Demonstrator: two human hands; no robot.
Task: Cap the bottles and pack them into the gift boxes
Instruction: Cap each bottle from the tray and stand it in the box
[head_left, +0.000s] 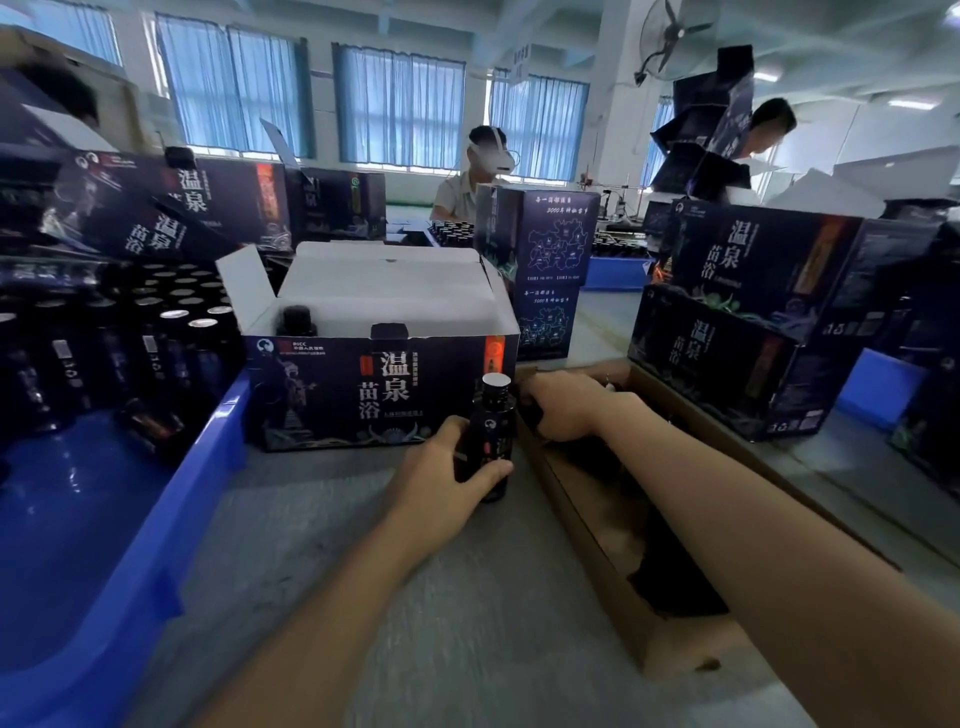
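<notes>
My left hand grips a dark bottle upright on the grey table; its mouth shows a silver seal and no cap. My right hand reaches into a brown cardboard tray on the right and curls around a black cap. Just behind the bottle stands an open dark-blue gift box with white flaps; one capped bottle sits in its left rear corner.
A blue plastic bin on the left holds several uncapped dark bottles. Stacked gift boxes stand at left, centre and right. Two people work across the table.
</notes>
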